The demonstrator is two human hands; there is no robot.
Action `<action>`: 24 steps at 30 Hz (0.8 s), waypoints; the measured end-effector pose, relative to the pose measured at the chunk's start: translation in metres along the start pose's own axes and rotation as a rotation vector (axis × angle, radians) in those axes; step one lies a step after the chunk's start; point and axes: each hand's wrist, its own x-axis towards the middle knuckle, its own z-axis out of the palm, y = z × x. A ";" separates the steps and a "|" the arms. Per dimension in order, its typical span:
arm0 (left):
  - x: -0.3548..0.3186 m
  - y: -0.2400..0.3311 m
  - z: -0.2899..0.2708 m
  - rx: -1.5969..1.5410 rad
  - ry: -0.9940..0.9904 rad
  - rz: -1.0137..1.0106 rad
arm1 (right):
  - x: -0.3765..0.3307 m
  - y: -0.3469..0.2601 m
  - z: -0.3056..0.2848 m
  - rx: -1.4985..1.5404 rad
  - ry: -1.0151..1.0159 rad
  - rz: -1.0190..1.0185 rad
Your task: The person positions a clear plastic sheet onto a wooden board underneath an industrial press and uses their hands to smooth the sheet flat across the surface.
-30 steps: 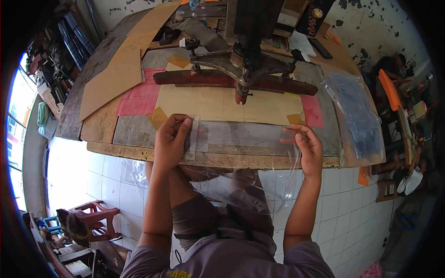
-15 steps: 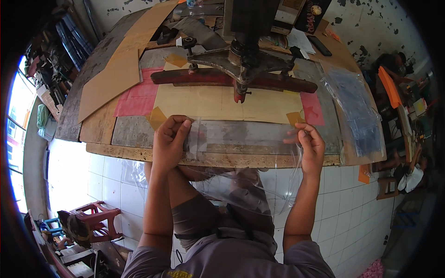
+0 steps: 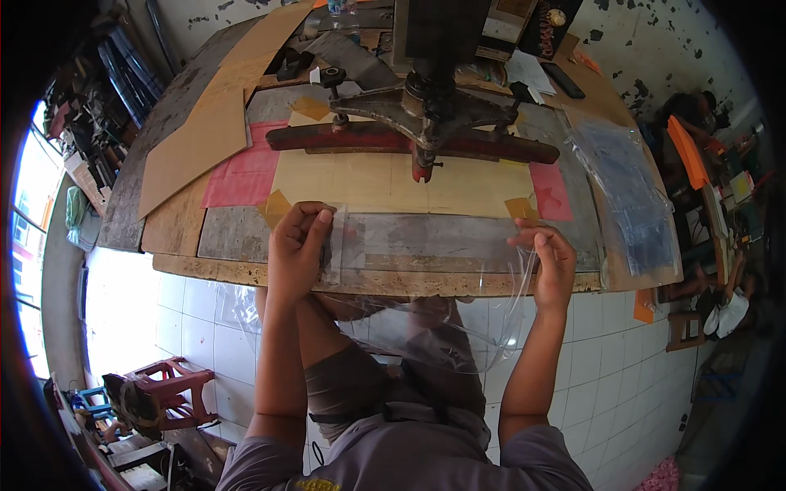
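Note:
A clear plastic sheet (image 3: pixel 417 331) stretches between my hands and sags over the table's front edge above my lap. My left hand (image 3: pixel 298 241) is closed, pinching the sheet's left end between thumb and fingers. At the other end my right hand (image 3: pixel 552 260) pinches the sheet's right corner, thumb against the bent fingers. Just beyond both hands lies a pale yellow board (image 3: pixel 368 182), held at its corners by brown tape (image 3: pixel 279 206). Above that board stands a press head with a red bar (image 3: pixel 508 147) across it.
Pink sheets flank the board, one (image 3: pixel 237 168) at left and one (image 3: pixel 551 190) at right. Brown cardboard (image 3: pixel 192 155) covers the table's left side. A stack of clear plastic (image 3: pixel 626 196) lies at the right edge. Red stools (image 3: pixel 184 397) stand on the floor; people sit far right.
My left hand has shifted slightly left with the sheet's end. The right hand has moved a little right, and the hanging sheet has risen slightly.

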 end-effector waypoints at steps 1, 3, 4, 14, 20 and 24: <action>0.000 0.000 0.000 -0.002 0.001 0.000 | 0.000 0.000 -0.001 -0.011 0.003 -0.002; 0.000 -0.001 0.000 0.002 0.000 -0.001 | 0.000 -0.001 0.001 0.005 0.011 0.019; 0.001 0.000 0.000 0.008 -0.002 -0.003 | 0.000 -0.002 0.002 0.012 0.015 0.030; 0.000 -0.003 0.001 0.002 -0.001 0.040 | -0.002 -0.001 0.004 0.013 0.089 0.054; -0.001 -0.002 0.000 0.026 0.002 0.017 | -0.001 0.002 0.006 0.008 0.108 0.046; -0.002 0.001 0.002 0.037 -0.022 0.008 | -0.002 0.002 0.003 0.018 0.138 0.058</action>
